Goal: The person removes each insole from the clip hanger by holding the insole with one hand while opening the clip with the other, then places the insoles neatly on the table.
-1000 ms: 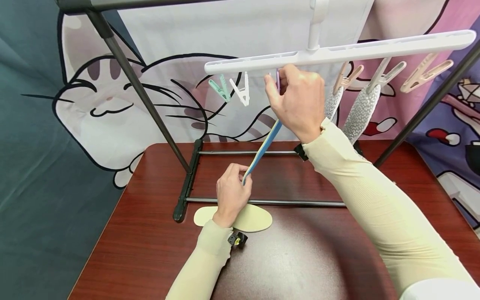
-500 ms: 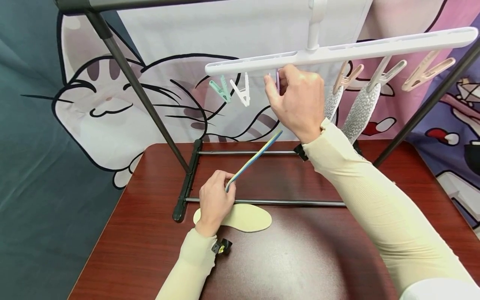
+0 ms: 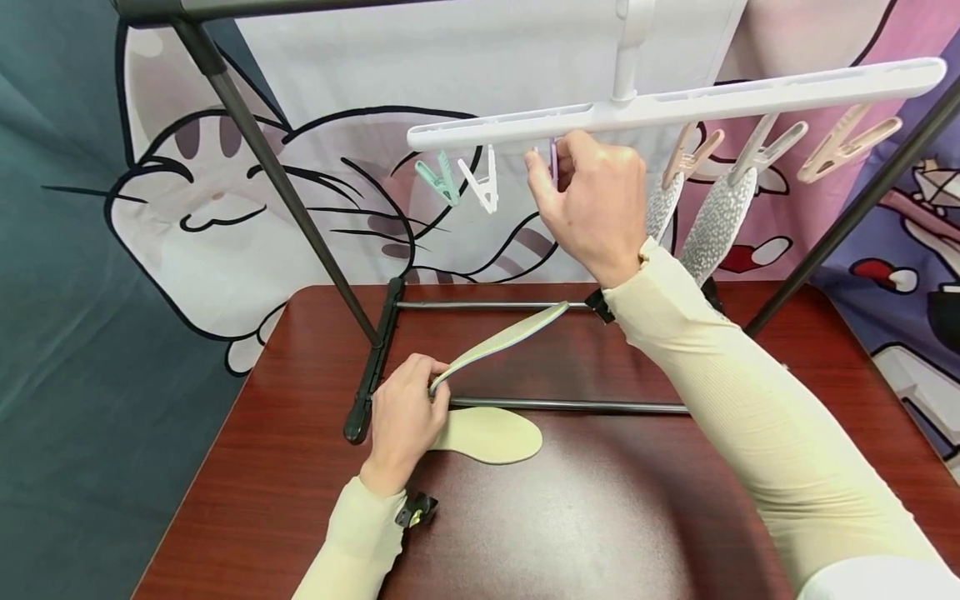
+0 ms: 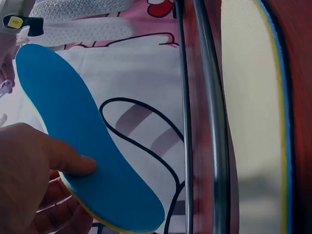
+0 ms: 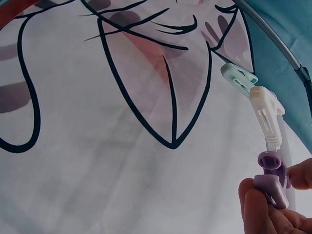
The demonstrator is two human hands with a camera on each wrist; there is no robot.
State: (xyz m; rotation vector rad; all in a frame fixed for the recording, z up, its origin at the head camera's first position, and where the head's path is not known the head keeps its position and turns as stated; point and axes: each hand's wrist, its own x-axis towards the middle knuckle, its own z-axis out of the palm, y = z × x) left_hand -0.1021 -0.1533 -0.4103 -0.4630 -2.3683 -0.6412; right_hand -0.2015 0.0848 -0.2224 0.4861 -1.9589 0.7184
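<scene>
My left hand (image 3: 405, 417) pinches one end of an insole (image 3: 502, 337), cream on one face and blue on the other; its free end points up and right, below my right hand. The left wrist view shows the thumb pressed on the blue face. Up at the white clip hanger (image 3: 675, 108), my right hand (image 3: 596, 204) grips a purple clothespin (image 5: 273, 180) between thumb and fingers. A second cream insole (image 3: 491, 435) lies flat on the table, partly hidden behind my left hand. Grey speckled insoles (image 3: 720, 225) hang from clothespins on the hanger's right half.
Green (image 3: 441, 177) and white (image 3: 483, 179) clothespins hang left of my right hand; a beige clothespin (image 3: 847, 146) hangs at far right. A dark metal rack (image 3: 273, 167) stands on the red-brown table (image 3: 247, 483), its lower bars crossing behind the flat insole. A cartoon-printed cloth hangs behind.
My left hand has moved down and left with its insole, away from my right hand. The insole has tipped lower, turning its cream face into view. My right hand stays at the purple clothespin.
</scene>
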